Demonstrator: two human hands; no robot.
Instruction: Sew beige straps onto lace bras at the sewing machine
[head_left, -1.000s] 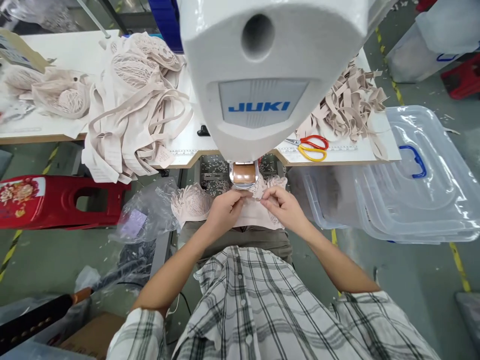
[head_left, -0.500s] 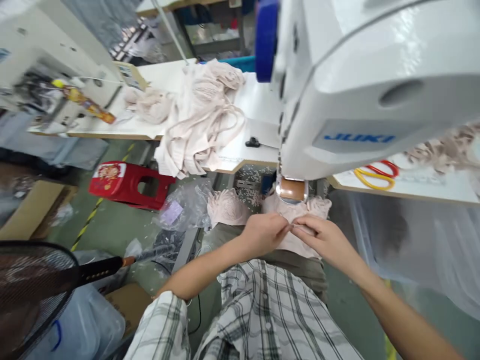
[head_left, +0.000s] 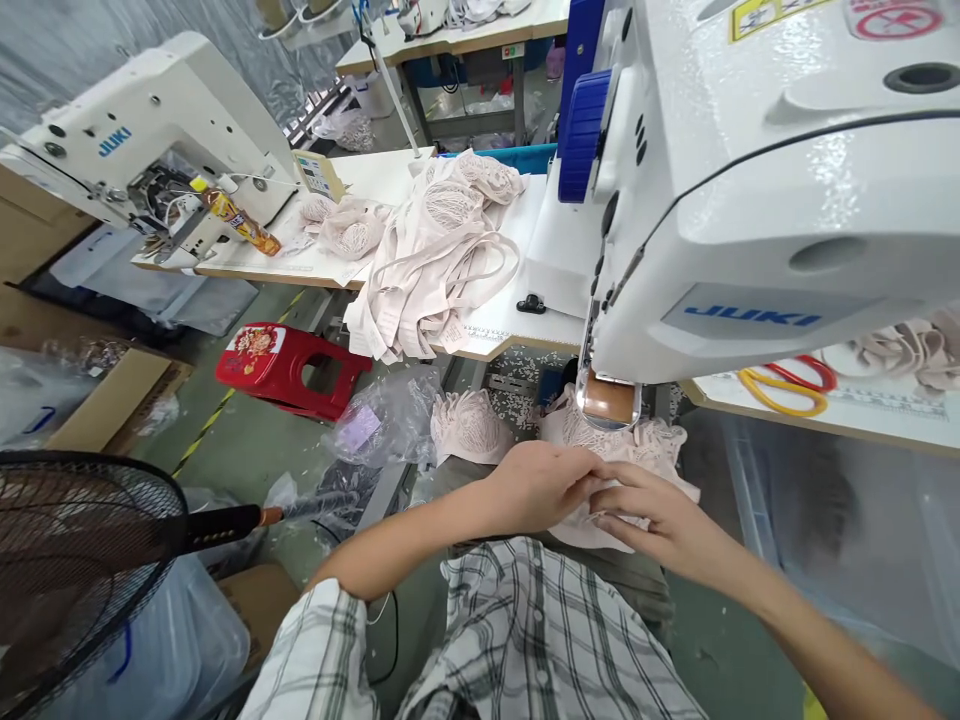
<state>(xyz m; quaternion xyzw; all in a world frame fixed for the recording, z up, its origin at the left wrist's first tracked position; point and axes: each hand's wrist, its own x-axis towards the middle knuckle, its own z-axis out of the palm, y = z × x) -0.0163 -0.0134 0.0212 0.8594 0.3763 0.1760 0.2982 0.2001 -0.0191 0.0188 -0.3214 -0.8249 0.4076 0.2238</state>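
Note:
A pale pink lace bra (head_left: 574, 430) lies across the lap, under the needle end of a white JUKI sewing machine (head_left: 750, 260). One cup (head_left: 471, 428) rests to the left, the rest of the fabric to the right. My left hand (head_left: 544, 487) is curled closed over the near edge of the bra. Against its fingertips, my right hand (head_left: 656, 515) has its fingers bent round the same fabric, with a little cloth showing between them. The exact bit pinched between the two hands is hidden.
Piled bras (head_left: 442, 250) hang over the table edge. Yellow-handled scissors (head_left: 784, 392) lie at right. A red stool (head_left: 292, 368), a plastic bag (head_left: 390, 415) and a black mesh fan (head_left: 82, 570) stand left. Behind are a second sewing machine (head_left: 150, 130) and a drink bottle (head_left: 236, 218).
The view has shifted, so the surroundings sit further right and lower. My hands stay together at the bra; the right fingers are spread a little more than before.

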